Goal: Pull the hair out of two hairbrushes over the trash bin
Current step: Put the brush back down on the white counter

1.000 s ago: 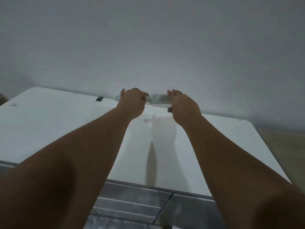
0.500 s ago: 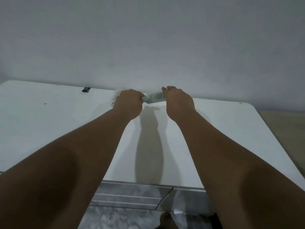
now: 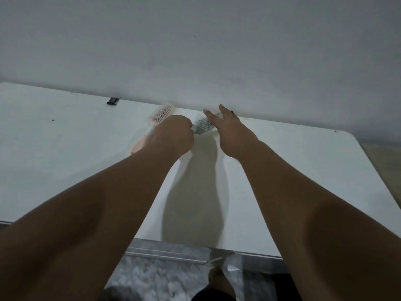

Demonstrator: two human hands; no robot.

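Broadly, a plain pale grey wall (image 3: 195, 40) fills the upper third of the view. Below it a white table (image 3: 65, 170) runs from the left edge almost to the right. Its far edge meets the wall, and its near edge ends above a grey marbled floor (image 3: 165, 276).

Two bare forearms extend from the near corners toward the far edge of the table. They cast a soft shadow (image 3: 195, 192) on the white surface between them.

The left hand (image 3: 173, 135) is curled, knuckles up. Its grip is closed round the handle end of a pale green hairbrush (image 3: 204, 124). This brush points right, bristles up, at the far edge of the table close to the wall. I cannot tell whether it rests on the table or is held just above it.

The right hand (image 3: 230, 131) sits just right of it with its grip spread. Two straight fingers (image 3: 209, 115) lie across the brush's bristled head, and the thumb is hidden. Any hair there is too small to make out.

A pink hairbrush (image 3: 162, 112) lies on the table just left of the left hand. Its head is toward the wall and its handle slants near and left. The hand hides its middle, so I cannot tell whether the two touch.

A bare foot (image 3: 219, 281) shows on the floor at the near edge. A small black clip (image 3: 112, 101) sits further left on the table's far edge.
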